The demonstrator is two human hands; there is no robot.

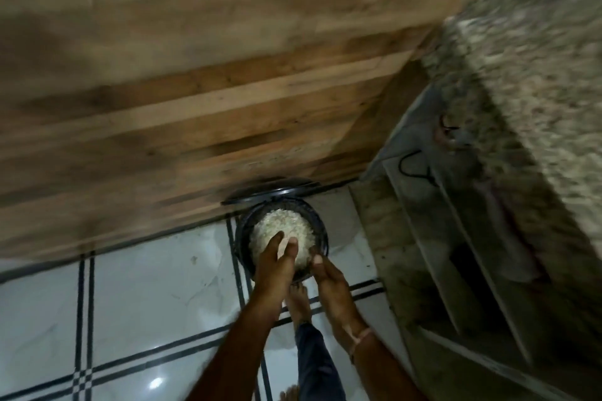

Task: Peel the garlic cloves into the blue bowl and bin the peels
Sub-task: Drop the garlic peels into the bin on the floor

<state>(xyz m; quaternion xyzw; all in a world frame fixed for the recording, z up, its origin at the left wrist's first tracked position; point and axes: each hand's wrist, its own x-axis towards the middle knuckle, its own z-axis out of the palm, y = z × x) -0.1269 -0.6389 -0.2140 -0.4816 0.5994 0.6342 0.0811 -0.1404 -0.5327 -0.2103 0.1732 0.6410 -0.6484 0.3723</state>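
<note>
I am looking down at a shiny white floor with dark lines crossing it. A brown wooden wall is standing in front. A speckled stone counter is sitting to the right, with grey shelves under it.

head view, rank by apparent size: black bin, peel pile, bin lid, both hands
1. black bin
2. peel pile
3. left hand and right hand: alike, nearer the camera, so unsure versus pile
4. bin lid, seen edge-on
</note>
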